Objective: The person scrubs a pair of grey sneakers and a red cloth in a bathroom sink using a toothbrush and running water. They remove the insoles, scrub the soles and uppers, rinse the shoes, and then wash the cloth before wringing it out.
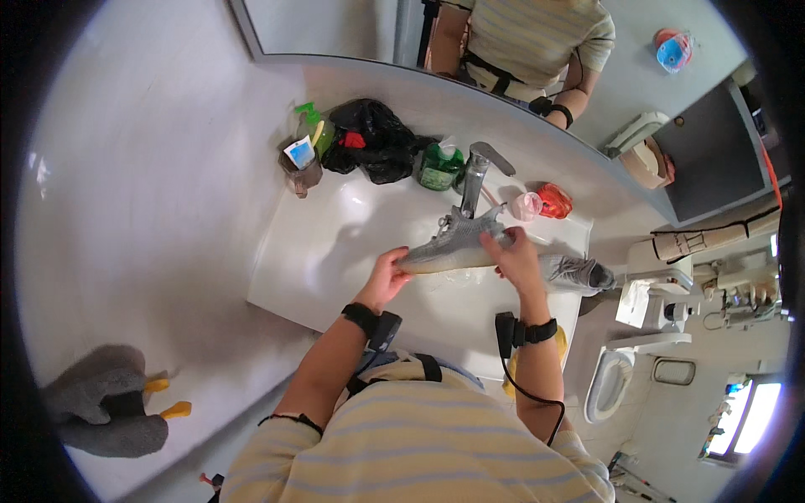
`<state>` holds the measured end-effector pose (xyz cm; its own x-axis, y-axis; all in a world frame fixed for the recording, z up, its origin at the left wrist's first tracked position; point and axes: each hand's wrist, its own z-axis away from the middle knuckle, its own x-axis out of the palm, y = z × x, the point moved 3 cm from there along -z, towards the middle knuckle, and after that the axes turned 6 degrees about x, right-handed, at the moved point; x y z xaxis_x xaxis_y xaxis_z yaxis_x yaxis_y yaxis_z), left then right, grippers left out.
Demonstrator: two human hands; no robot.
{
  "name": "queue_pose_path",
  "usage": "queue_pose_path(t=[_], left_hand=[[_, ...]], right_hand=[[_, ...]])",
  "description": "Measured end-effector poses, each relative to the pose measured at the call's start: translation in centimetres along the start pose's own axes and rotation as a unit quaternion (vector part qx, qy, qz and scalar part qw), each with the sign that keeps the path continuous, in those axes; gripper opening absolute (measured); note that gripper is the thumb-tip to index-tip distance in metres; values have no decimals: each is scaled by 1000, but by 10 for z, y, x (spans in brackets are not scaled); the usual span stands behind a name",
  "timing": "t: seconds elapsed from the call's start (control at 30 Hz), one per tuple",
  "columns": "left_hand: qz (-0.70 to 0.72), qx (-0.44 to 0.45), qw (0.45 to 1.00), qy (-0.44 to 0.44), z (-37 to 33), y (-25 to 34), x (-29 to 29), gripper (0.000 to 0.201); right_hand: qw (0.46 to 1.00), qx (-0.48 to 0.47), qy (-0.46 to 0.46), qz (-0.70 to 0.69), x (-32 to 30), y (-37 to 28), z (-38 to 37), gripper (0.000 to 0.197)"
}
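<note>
A grey knit sneaker [453, 243] is held level over the white sink [289, 264], below the chrome faucet [474, 180]. At its toe end, my left hand [387, 277] is closed with the fingers on the sole edge. My right hand [518, 260] grips the heel end, thumb on the upper. The shoe's opening and laces point toward the faucet. A second grey sneaker [574, 273] rests on the sink's right rim, just beyond my right hand. The shoe hides part of the basin.
Along the sink's back stand a green pump bottle [314, 126], a cup [302, 168], a black plastic bag [373, 138], a green soap bottle [442, 165], a pink cup [527, 206] and a red packet [554, 201]. A mirror [352, 33] hangs behind. A toilet [610, 381] stands at right.
</note>
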<state>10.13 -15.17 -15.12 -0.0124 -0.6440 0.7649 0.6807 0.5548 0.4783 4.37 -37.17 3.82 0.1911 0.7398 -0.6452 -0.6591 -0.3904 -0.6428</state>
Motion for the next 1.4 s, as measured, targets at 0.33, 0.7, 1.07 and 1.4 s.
queue_pose_path(t=[0.33,0.7,1.07,1.4], left_hand=[[-195,172,960,101,63,75,63,58],[-460,361,811,9,69,88,108,76],[-473,382,791,69,70,89,104,80],[-219,126,963,88,28,45,53,42]], right_hand=[[755,77,-338,-556,144,100,-18,43],[680,26,-412,-606,183,87,-45,44],[787,12,-314,-531,178,71,-65,57],[909,29,-106,-402,112,110,-66,66]])
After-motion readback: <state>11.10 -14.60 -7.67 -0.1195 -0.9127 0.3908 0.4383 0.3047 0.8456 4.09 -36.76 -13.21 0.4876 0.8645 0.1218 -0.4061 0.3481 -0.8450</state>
